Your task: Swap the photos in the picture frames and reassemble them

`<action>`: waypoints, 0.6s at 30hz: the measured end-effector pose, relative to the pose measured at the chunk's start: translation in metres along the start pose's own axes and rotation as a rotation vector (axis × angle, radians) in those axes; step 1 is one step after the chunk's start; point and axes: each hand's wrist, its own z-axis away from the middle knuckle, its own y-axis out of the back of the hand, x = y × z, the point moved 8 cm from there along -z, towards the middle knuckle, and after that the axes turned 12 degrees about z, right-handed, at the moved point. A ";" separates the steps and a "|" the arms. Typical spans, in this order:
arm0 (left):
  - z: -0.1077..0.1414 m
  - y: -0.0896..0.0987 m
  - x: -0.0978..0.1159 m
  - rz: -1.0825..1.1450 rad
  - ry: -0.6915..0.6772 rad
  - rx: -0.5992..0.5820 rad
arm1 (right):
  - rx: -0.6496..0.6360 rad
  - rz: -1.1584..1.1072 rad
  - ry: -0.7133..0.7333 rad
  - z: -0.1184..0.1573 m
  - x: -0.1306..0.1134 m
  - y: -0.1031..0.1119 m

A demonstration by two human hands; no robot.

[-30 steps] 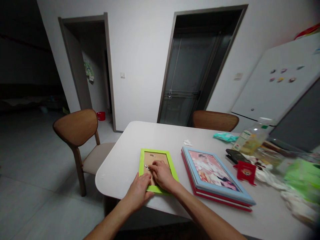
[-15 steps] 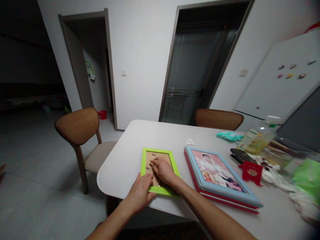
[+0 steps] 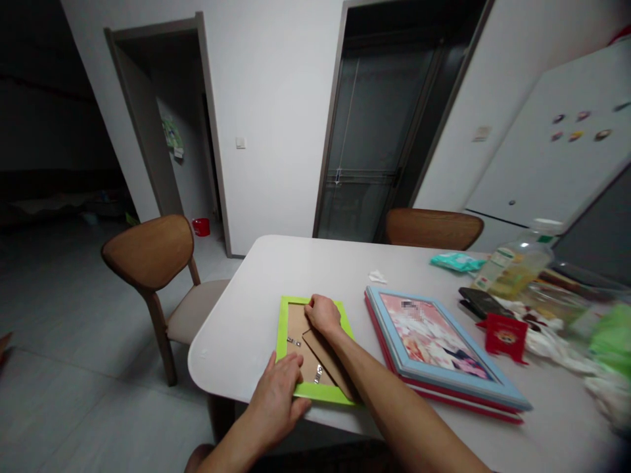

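A lime-green picture frame [image 3: 282, 328] lies face down on the table, its brown backing board [image 3: 297, 315] showing. Small metal clips [image 3: 294, 341] sit along the board, and a brown stand flap [image 3: 328, 358] slants across it. My left hand [image 3: 279, 391] grips the frame's near-left corner, fingers over the rim and thumb at the front edge. Over the far part of the backing, my right hand [image 3: 324, 315] is closed with curled fingertips pressed down. Whatever lies under those fingertips is hidden.
Right of the frame lies a stack topped by a blue picture frame [image 3: 444, 341]. Beyond are a black phone-like object [image 3: 483, 303], a red card [image 3: 505, 336], a plastic bottle [image 3: 517, 263], a teal packet [image 3: 457, 263] and crumpled tissue [image 3: 377, 276]. Wooden chairs [image 3: 150, 253] stand around the table.
My right hand has moved from the middle of the backing to its far part and curled its fingers. The stand flap now shows more. My left hand stays at the corner.
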 end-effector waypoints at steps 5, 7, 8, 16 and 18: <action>-0.002 -0.001 0.007 -0.079 0.024 -0.026 | 0.021 -0.098 -0.003 0.003 -0.004 0.006; -0.005 -0.005 0.012 -0.135 0.035 -0.037 | 0.030 -0.172 0.036 0.007 -0.004 0.012; -0.008 -0.007 0.014 -0.160 0.036 -0.047 | 0.038 -0.211 0.056 0.009 -0.003 0.017; -0.014 0.014 0.018 -0.005 -0.122 0.071 | 0.220 -0.770 -0.088 0.052 0.066 0.070; -0.017 0.028 0.022 0.173 -0.133 0.157 | 0.138 -1.103 -0.182 0.073 0.068 0.056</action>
